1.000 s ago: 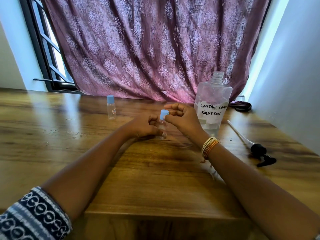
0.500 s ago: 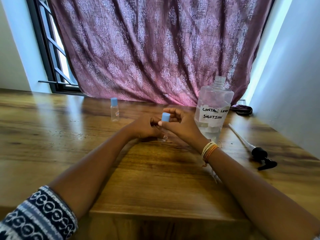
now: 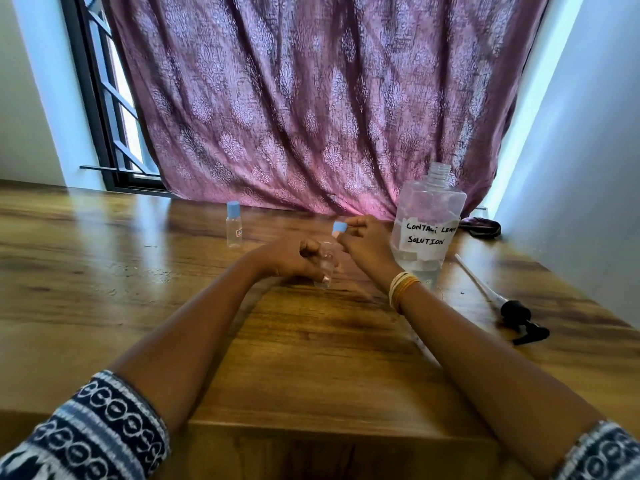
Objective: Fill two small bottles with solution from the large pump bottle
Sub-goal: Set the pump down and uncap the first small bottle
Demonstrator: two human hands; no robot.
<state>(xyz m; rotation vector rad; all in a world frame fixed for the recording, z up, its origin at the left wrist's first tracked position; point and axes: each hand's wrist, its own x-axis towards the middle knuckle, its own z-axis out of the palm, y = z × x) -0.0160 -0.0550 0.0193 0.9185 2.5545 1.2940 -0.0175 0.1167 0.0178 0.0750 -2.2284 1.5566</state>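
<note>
My left hand (image 3: 294,259) grips a small clear bottle (image 3: 326,263) that stands on the wooden table (image 3: 311,358), its neck uncovered. Just above it, my right hand (image 3: 367,242) pinches the bottle's blue cap (image 3: 339,227) between fingertips, lifted clear of the neck. A second small bottle (image 3: 233,225) with its blue cap on stands farther back to the left. The large clear bottle (image 3: 427,223), labelled "contact lens solution", stands uncapped behind my right wrist, partly filled. Its black pump head with white tube (image 3: 512,310) lies on the table at the right.
A purple patterned curtain (image 3: 311,98) hangs along the table's far edge. A dark small object (image 3: 483,226) lies at the back right corner. A white wall (image 3: 581,168) runs along the table's right side, and a barred window (image 3: 107,98) is at the back left.
My right hand has lifted the blue cap off the small bottle and raised it a little. The left hand kept its grip on the bottle. The camera tilted slightly.
</note>
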